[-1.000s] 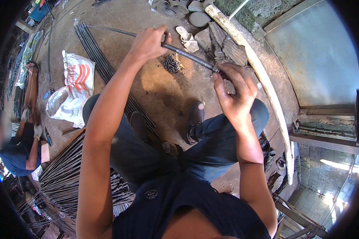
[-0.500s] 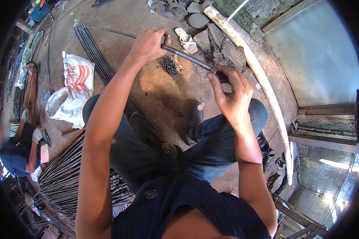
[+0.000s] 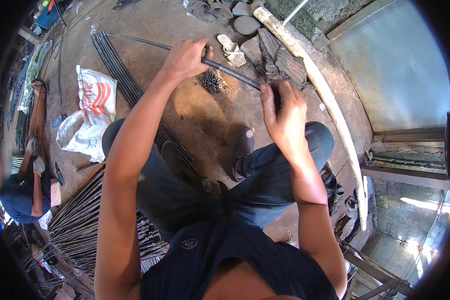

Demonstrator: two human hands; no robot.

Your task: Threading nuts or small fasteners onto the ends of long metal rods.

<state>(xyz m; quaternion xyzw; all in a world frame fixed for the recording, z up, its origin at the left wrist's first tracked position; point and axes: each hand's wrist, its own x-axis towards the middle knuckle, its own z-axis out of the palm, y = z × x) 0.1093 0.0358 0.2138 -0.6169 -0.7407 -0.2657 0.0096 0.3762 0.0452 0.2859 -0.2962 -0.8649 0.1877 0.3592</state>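
A long dark threaded steel rod (image 3: 232,73) runs across the concrete floor in front of me. My left hand (image 3: 186,57) is closed around it near its middle. My right hand (image 3: 282,112) is closed on the rod's near end, fingers wrapped over the tip, so what sits under them is hidden. A small heap of dark nuts (image 3: 212,81) lies on the floor just below the rod, between my hands. I sit with knees apart in blue jeans, shoes (image 3: 243,145) on the floor.
A bundle of long rods (image 3: 130,95) lies on the left, with a bigger pile (image 3: 85,220) near my left side. White sacks (image 3: 87,115) lie beside them. Another person (image 3: 22,195) crouches at far left. A pale sandal (image 3: 232,50), a thick pale pipe (image 3: 330,105) and a metal sheet (image 3: 400,65) are ahead and right.
My right hand has shifted left and closed more tightly over the rod's end. The left hand keeps its grip in the same place.
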